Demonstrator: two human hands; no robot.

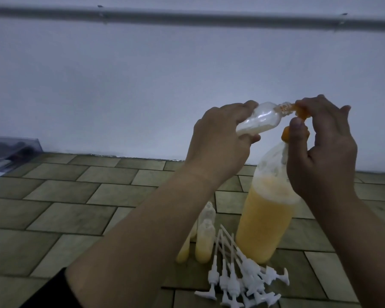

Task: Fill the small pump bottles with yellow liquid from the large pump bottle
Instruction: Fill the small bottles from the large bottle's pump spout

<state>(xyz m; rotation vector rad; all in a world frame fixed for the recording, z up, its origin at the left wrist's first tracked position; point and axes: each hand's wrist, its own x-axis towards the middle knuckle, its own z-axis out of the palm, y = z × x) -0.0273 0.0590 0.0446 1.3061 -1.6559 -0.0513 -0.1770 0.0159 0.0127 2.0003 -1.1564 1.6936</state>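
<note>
My left hand (pixel 218 141) grips a small clear bottle (pixel 107 120) on its side, its open neck against the orange spout of the large bottle's pump head (pixel 299 112). My right hand (pixel 320 152) holds that pump head, thumb on the orange part. The large pump bottle (pixel 265 221) stands on the tiled surface, more than half full of yellow liquid. Beside its base stand small bottles (pixel 203 243) with yellow liquid low in them. A pile of white pump tops (pixel 238 276) with long tubes lies in front.
The brick-patterned tile surface (pixel 76 207) runs to a white wall (pixel 142 85) behind. A clear plastic box (pixel 7 150) sits at the far left by the wall. A grey pipe (pixel 187 17) runs along the wall high up.
</note>
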